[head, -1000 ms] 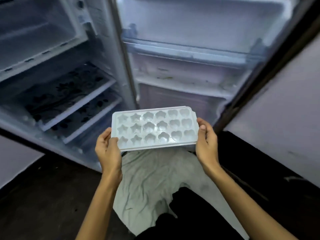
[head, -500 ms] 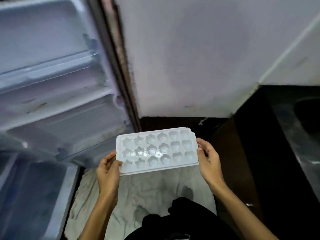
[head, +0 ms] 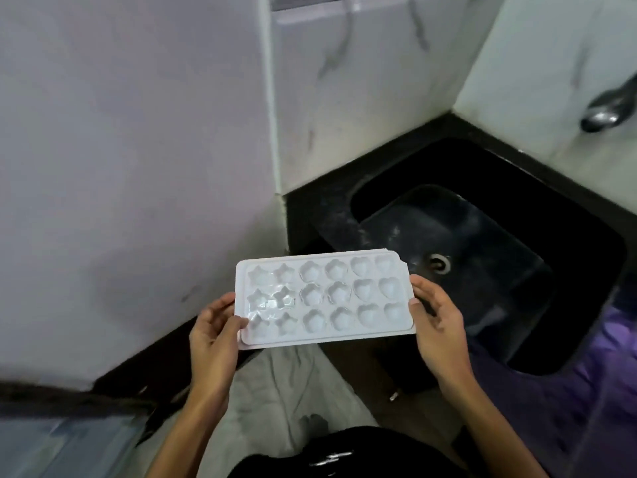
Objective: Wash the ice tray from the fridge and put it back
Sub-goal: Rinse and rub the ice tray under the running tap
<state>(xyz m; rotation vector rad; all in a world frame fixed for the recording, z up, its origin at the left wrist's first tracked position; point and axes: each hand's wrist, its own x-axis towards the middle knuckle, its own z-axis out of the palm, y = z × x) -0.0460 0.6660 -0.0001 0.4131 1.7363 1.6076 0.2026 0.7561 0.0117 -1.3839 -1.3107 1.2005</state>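
Observation:
A white plastic ice tray [head: 324, 298] with star, flower and heart shaped cells is held level in front of me, cells facing up and looking empty. My left hand [head: 213, 334] grips its left short edge, thumb on top. My right hand [head: 436, 326] holds the right short edge, thumb on the rim and fingers underneath. The tray hangs just left of a black sink [head: 482, 243], its right end over the sink's near-left corner.
The sink's drain [head: 439, 263] shows just beyond the tray. A metal tap [head: 608, 108] sticks out from the tiled wall at the upper right. A pale wall [head: 131, 167] fills the left. The fridge's edge [head: 62, 443] is at the lower left; a grey cloth [head: 282, 391] lies on the floor.
The view has swung right, away from the open fridge, to the sink and tap. Both hands keep the same hold on the tray, which has travelled with me toward the sink.

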